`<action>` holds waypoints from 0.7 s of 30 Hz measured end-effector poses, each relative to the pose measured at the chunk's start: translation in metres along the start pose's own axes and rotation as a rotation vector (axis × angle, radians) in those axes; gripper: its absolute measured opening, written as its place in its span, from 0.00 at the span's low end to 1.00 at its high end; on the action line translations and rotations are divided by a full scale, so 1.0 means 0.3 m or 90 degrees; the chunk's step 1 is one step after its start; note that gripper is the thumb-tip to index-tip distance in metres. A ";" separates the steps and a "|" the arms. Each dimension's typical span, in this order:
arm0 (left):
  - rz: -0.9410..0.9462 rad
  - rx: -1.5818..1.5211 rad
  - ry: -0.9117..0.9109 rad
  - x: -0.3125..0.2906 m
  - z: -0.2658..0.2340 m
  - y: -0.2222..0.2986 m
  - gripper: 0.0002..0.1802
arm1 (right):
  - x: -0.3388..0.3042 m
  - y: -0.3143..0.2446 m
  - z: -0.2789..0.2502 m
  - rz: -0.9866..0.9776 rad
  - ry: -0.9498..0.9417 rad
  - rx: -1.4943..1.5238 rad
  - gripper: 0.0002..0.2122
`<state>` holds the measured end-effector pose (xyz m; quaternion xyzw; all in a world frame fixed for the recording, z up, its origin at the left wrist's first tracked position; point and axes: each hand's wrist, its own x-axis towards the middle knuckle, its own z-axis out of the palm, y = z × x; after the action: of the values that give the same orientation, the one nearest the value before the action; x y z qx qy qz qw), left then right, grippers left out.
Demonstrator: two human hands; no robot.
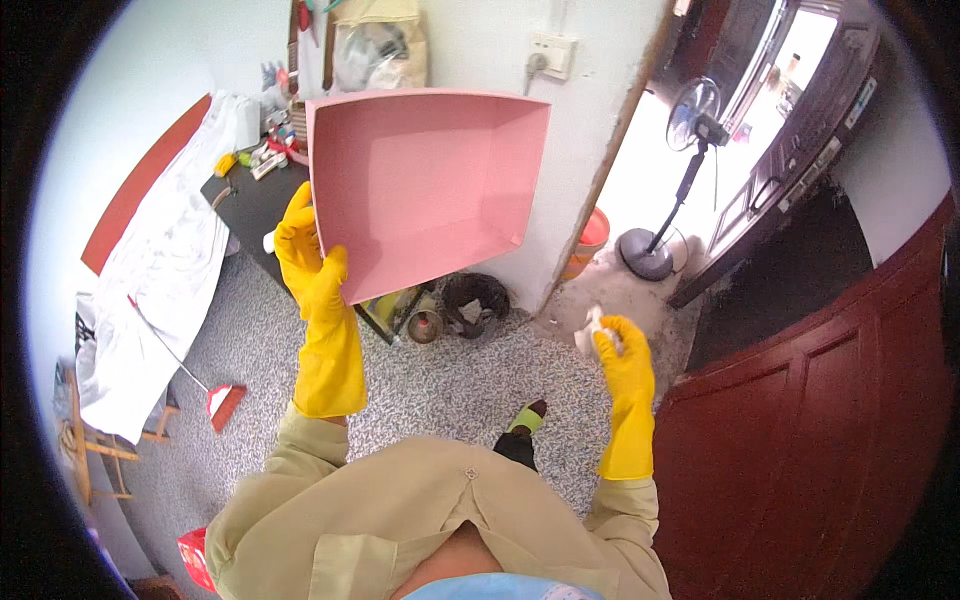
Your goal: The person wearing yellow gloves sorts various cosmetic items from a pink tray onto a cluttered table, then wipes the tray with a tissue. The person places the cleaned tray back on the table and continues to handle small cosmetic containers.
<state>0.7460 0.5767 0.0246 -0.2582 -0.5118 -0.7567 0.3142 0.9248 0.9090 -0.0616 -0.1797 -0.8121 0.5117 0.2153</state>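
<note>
In a yellow rubber glove, my left hand (316,262) grips the lower left edge of an empty pink box (425,180). The box is held up in front of me with its open side toward me. My right hand (622,350), gloved the same way, is apart from the box, lower and to the right. Its fingers are closed on a crumpled white cloth or tissue (592,332); which of these it is I cannot tell.
A dark table (250,215) with small items stands behind the box. Below are a black waste bin (476,305) and a metal pot-like thing (425,326). A broom (225,405) lies at the left. A standing fan (650,250) is in the doorway, beside a dark red door (800,480).
</note>
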 end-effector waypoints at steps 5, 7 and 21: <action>-0.025 0.017 0.052 -0.091 -0.127 0.096 0.27 | 0.033 -0.300 0.109 -0.098 -0.061 0.176 0.14; -0.018 0.026 0.037 -0.118 -0.125 0.131 0.27 | 0.072 -0.369 0.222 -0.221 -0.128 0.243 0.14; -0.045 0.115 0.089 -0.263 -0.025 0.327 0.26 | 0.193 -0.267 0.511 -0.609 -0.216 -0.719 0.13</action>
<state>0.8709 0.5590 0.0260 -0.1571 -0.5634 -0.7343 0.3446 0.7885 0.7900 -0.0380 0.1903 -0.9621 -0.1100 0.1614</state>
